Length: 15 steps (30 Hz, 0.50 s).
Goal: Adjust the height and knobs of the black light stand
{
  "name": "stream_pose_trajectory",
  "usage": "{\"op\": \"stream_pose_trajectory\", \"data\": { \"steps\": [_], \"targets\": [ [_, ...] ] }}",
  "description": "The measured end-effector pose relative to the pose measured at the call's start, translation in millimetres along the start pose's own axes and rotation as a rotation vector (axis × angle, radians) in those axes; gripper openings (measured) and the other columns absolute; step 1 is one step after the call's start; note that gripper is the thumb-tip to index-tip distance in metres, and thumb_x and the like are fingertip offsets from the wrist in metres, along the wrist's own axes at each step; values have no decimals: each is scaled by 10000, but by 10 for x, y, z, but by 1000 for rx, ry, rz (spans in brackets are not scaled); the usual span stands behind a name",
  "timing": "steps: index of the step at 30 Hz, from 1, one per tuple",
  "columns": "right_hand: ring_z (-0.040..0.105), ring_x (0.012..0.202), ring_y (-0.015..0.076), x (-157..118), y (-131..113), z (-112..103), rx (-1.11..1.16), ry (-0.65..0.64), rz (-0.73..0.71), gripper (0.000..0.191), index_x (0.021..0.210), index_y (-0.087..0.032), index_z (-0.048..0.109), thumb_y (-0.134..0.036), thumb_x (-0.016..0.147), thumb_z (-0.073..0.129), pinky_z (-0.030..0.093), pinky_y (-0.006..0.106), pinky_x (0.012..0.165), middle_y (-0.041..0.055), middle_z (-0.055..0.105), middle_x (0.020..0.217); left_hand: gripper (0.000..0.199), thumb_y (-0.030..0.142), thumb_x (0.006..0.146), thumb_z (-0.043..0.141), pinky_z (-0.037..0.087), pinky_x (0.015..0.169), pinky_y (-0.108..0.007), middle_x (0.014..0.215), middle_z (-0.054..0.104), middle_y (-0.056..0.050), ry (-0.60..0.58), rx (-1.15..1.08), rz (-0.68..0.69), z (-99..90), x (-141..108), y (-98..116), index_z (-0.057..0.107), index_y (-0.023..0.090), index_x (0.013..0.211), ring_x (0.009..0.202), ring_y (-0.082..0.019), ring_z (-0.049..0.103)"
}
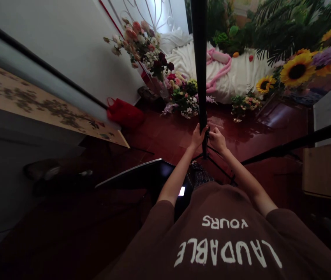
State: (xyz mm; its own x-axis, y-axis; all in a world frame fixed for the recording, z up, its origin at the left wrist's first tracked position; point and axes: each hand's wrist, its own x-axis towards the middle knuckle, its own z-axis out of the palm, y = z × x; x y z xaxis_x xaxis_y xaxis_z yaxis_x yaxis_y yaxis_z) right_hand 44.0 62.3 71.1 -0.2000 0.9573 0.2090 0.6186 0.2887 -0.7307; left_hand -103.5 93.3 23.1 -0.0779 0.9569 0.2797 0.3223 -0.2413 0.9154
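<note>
Above the red tiled floor (165,134), low on an upright black pole (201,58) that stands on spread tripod legs (219,168), both hands work side by side. The left hand (198,136) is clamped around the pole; the right hand (216,138) has its fingers bent together at a small dark fitting (207,132) on the pole's side, though whether they pinch it I cannot tell. Beyond the pole lie white cloth (241,76) and artificial flowers (187,93), with sunflowers (296,71) to the right; a red bag (126,112) sits on the floor to the left
</note>
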Motion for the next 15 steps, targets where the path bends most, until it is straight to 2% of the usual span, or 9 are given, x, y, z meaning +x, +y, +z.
{"op": "stream_pose_trajectory", "data": {
  "steps": [3, 7, 11, 15],
  "targets": [
    [515, 846, 174, -101, 59, -18, -139, 20, -61, 134, 804, -198, 638, -225, 867, 524, 412, 235, 629, 77, 562, 1001, 541, 680, 920, 464, 530, 914, -378, 1084, 712, -140, 39, 60, 102, -64, 61, 124, 621, 196, 1103, 1008, -233, 688],
    [588, 1067, 222, -231, 149, -62, -119, 4, -128, 143, 937, -216, 682, -233, 874, 555, 525, 267, 728, 110, 576, 1242, 495, 665, 931, 462, 526, 901, -362, 1033, 706, -114, 131, 120, 225, -122, 218, 365, 624, 219, 1071, 988, -221, 682],
    [625, 1123, 218, -351, 201, -82, -24, -34, -138, 252, 1097, -239, 693, -240, 897, 540, 584, 296, 788, 93, 582, 1368, 463, 641, 940, 472, 523, 800, -309, 908, 687, -69, 226, 97, 264, -156, 394, 696, 616, 222, 1075, 833, -174, 666],
    [628, 1167, 211, -458, 208, -37, 59, -34, -107, 404, 1275, -243, 644, -218, 886, 536, 593, 309, 867, 80, 560, 1464, 417, 598, 963, 466, 504, 701, -266, 792, 644, -11, 254, 42, 292, -200, 531, 999, 601, 242, 1132, 689, -123, 613]
  ]
}}
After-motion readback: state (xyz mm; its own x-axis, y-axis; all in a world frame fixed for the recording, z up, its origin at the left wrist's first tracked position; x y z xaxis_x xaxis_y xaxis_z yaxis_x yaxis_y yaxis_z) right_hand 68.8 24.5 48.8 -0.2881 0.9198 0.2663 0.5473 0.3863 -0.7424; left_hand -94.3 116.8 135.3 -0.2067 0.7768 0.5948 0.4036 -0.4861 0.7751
